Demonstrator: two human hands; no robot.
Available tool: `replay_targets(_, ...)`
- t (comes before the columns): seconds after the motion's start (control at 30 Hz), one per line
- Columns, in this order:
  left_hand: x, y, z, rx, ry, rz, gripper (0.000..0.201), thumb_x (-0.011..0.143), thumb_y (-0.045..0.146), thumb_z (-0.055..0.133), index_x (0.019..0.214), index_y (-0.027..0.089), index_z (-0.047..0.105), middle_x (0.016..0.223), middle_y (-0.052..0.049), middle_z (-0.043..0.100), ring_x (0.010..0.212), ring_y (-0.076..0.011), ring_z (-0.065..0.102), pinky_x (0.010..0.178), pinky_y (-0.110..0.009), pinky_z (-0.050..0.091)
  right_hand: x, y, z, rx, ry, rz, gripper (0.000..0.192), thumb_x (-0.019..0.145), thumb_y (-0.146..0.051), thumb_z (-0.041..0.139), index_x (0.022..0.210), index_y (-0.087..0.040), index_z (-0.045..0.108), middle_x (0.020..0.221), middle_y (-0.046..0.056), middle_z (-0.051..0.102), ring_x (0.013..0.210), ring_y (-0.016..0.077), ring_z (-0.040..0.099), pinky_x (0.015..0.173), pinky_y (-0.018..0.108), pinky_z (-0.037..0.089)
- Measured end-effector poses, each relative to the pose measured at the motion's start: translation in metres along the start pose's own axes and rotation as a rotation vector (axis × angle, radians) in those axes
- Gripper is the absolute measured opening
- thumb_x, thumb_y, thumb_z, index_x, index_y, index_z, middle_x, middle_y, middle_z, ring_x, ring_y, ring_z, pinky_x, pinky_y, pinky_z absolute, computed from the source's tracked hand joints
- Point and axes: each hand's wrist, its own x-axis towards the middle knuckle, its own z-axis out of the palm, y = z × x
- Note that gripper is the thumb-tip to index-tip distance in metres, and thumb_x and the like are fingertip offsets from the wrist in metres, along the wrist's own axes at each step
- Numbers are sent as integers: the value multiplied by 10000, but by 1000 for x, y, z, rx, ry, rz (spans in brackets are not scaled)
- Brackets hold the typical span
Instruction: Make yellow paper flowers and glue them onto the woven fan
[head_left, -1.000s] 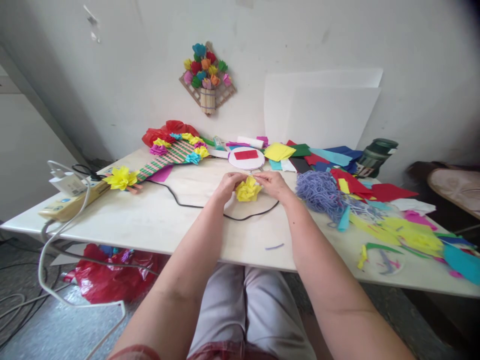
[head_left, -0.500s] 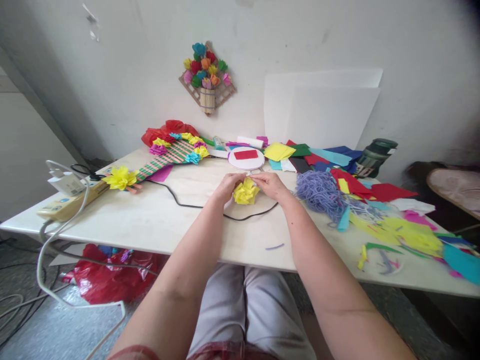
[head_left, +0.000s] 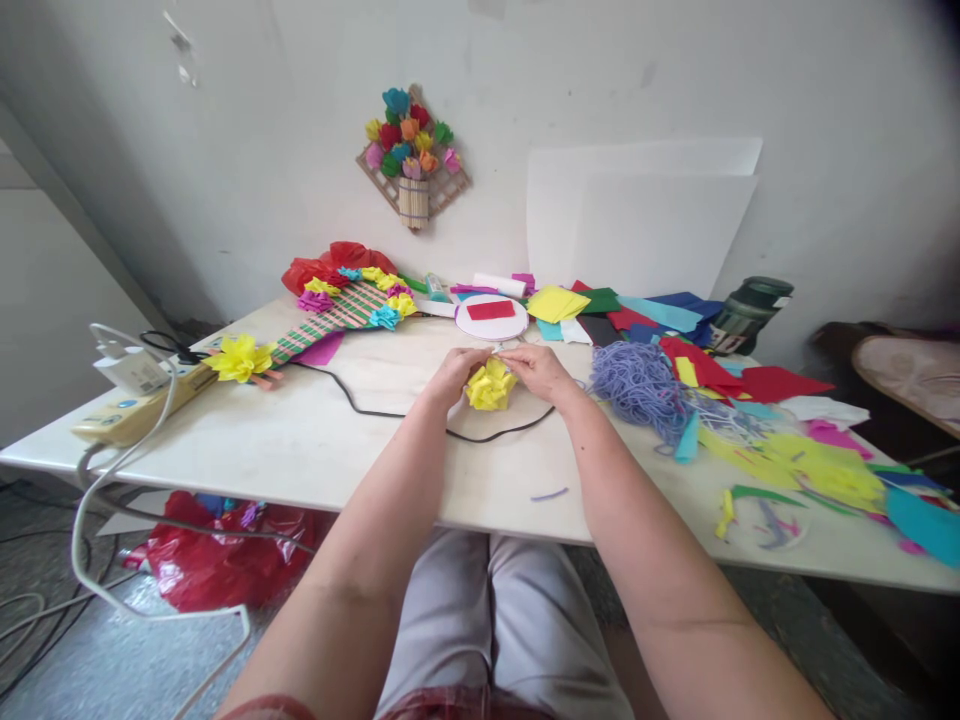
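Observation:
Between my hands, over the middle of the table, is a yellow paper flower [head_left: 490, 387] with folded petals. My left hand [head_left: 457, 372] closes on its left side and far edge. From the right, my right hand [head_left: 537, 368] pinches at the flower's far edge, its fingertips close to the left ones. Something small and pale shows at the fingertips, too small to make out. Beyond the hands lies a white oval paddle [head_left: 492, 316] with a red strip [head_left: 491, 310] on it.
A black cord [head_left: 375, 412] runs under my forearms. To the right are a purple yarn heap [head_left: 637, 385], coloured paper sheets and a dark green bottle [head_left: 750, 312]. At left lie a flower-trimmed woven piece [head_left: 337, 312] and a power strip [head_left: 142, 405]. A yarn snippet [head_left: 550, 494] is near the front edge.
The yellow flower has turned slightly in my hands, its petals showing at a different angle. Both hands stay in nearly the same place.

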Motion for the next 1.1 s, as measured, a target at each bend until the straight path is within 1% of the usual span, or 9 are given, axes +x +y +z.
replay_targets(0.2, -2, 2, 1, 28, 43, -8, 175, 596, 274, 674, 573, 134, 573, 518, 3, 543, 507, -121, 508, 508, -248, 370, 1, 3, 2, -41, 19, -15, 232, 836, -236, 551, 964, -227, 744, 853, 58, 689, 751, 163, 599, 691, 282, 473)
replay_targets(0.37, -4, 4, 2, 39, 56, -12, 175, 579, 262, 681, 549, 137, 563, 510, 6, 541, 508, -118, 503, 504, -244, 362, 1, 3, 2, -59, 16, -13, 235, 838, -229, 552, 974, -230, 744, 835, 60, 668, 744, 167, 585, 684, 285, 467)
replay_targets(0.57, -6, 6, 3, 38, 55, -6, 207, 580, 268, 691, 514, 138, 544, 470, 16, 501, 480, -105, 474, 498, -243, 353, 1, 4, 2, -67, 13, -12, 231, 844, -240, 551, 972, -245, 743, 831, 52, 662, 751, 162, 576, 680, 277, 462)
replay_targets(0.8, -3, 4, 1, 44, 17, 1, 228, 552, 301, 713, 526, 136, 558, 487, 7, 530, 477, -107, 489, 512, -247, 372, 0, 2, 1, -80, 10, -2, 238, 844, -238, 546, 982, -247, 740, 837, 48, 660, 742, 155, 576, 672, 267, 457)
replay_targets(0.97, -2, 4, 0, 54, 2, 16, 217, 539, 298, 711, 545, 131, 572, 507, 0, 548, 486, -113, 504, 510, -247, 372, -1, -5, 0, -115, 11, 53, 230, 841, -273, 551, 951, -226, 748, 833, 56, 667, 721, 157, 578, 657, 267, 450)
replay_targets(1.1, -2, 3, 0, 89, -22, 23, 211, 551, 303, 696, 598, 117, 608, 543, -18, 578, 516, -123, 524, 518, -247, 375, -1, -7, 0, -142, 18, 91, 231, 842, -305, 552, 934, -227, 749, 858, 56, 683, 756, 170, 596, 680, 275, 456)
